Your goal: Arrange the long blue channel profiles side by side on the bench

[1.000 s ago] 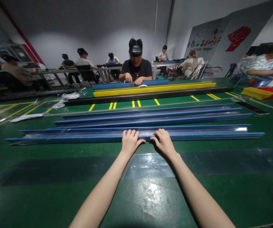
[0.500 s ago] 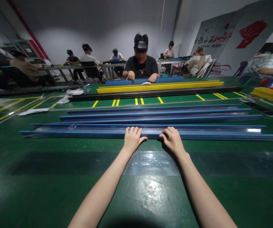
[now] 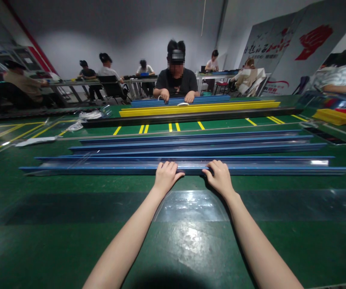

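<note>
A long blue channel [image 3: 100, 171] lies across the green table [image 3: 131, 257], nearest to me, with clear film inside it. My left hand [image 3: 166, 175] grips its near wall left of the middle, fingers over the top edge and thumb on the near side. On the same wall, a short way to the right, my right hand [image 3: 219, 175] is closed in a like grip. A second blue channel [image 3: 200, 151] rests just behind. Between my forearms and out to both sides, a wide strip of clear film [image 3: 191, 204] lies flat.
Farther back are a black strip [image 3: 191, 117] and a yellow channel [image 3: 203, 108]. A person [image 3: 177, 80] sits opposite, hands at more blue channels. Crumpled clear film [image 3: 91, 115] lies back left; a dark flat device [image 3: 328, 135] and yellow tray [image 3: 332, 117] are right.
The view has shifted slightly, so the background and channels appear a little farther left. Both hands keep their grip on the near channel wall.
</note>
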Tool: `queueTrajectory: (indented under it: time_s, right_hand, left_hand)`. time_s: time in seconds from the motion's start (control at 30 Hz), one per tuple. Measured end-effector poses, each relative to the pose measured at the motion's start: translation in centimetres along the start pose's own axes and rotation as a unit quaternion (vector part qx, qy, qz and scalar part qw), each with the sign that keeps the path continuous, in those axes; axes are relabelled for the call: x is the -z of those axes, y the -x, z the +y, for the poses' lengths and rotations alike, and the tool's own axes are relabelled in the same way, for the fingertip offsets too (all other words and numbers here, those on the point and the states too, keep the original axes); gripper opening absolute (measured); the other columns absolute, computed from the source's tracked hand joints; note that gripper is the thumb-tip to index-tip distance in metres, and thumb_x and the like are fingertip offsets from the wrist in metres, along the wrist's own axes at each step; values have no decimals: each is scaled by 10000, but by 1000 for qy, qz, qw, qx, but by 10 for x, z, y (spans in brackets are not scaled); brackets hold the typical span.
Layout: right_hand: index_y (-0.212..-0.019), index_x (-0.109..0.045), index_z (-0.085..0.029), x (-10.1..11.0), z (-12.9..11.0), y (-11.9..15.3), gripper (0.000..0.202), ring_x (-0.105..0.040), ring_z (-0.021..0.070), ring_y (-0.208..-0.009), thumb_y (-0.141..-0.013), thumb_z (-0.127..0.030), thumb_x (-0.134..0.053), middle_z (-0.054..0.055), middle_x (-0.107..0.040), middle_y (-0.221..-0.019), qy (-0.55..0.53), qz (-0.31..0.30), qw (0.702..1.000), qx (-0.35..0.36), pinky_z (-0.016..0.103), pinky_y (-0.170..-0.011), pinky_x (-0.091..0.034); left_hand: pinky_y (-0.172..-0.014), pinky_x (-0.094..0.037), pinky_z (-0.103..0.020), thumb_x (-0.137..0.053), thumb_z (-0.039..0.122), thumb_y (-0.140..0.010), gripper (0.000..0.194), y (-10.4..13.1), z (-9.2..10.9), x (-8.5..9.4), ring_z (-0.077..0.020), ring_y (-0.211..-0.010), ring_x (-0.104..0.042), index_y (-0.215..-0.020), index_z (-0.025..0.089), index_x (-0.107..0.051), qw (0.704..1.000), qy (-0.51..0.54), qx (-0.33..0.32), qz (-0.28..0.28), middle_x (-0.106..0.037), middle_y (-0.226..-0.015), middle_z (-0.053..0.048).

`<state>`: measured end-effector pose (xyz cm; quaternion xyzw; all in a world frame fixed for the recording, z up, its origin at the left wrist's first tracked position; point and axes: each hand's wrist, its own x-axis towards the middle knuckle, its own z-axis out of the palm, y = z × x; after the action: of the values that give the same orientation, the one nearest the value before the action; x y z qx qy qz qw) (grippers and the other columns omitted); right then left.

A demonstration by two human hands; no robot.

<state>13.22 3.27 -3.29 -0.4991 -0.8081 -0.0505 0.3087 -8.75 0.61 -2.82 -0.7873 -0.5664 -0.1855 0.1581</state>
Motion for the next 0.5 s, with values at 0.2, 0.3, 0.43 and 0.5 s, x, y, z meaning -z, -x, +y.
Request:
queueTrajectory:
  time_s: [0.2,0.3,0.43,0.5]
  right_hand:
    - [-764,-506,-205,1,-2,1,142,-455,206,-790,-826,-325,-460,48,-569,-792,11,-7,1000,1,313,-687,-283]
    - [-765,-504,-203,0,-2,1,142,-451,208,-781,-824,-324,-459,48,-573,-781,14,-11,1000,1,314,-680,-275]
    - [-761,-503,-199,-1,-1,1,154,-449,207,-781,-827,-329,-452,51,-576,-778,16,-13,1000,0,313,-681,-269]
    - [-762,-505,-197,-1,-1,1,155,-447,205,-780,-825,-329,-452,51,-577,-779,17,-14,1000,-1,312,-682,-266]
  left_hand:
    - [-699,-303,-333,-426,524,-822,386,0,0,0,-216,-819,-519,-829,169,-577,1000,-3,-3,5,-631,-846,-71]
    - [-700,-300,-327,-412,528,-827,390,0,-1,-1,-211,-816,-519,-821,173,-574,1000,-5,-3,9,-634,-845,-66]
    - [-691,-297,-320,-407,535,-826,396,0,-1,-1,-208,-797,-522,-799,176,-570,1000,-7,-8,17,-637,-816,-61]
    - [-681,-295,-316,-422,534,-820,390,0,-2,-2,-207,-781,-525,-784,175,-569,1000,-10,-10,23,-637,-794,-59]
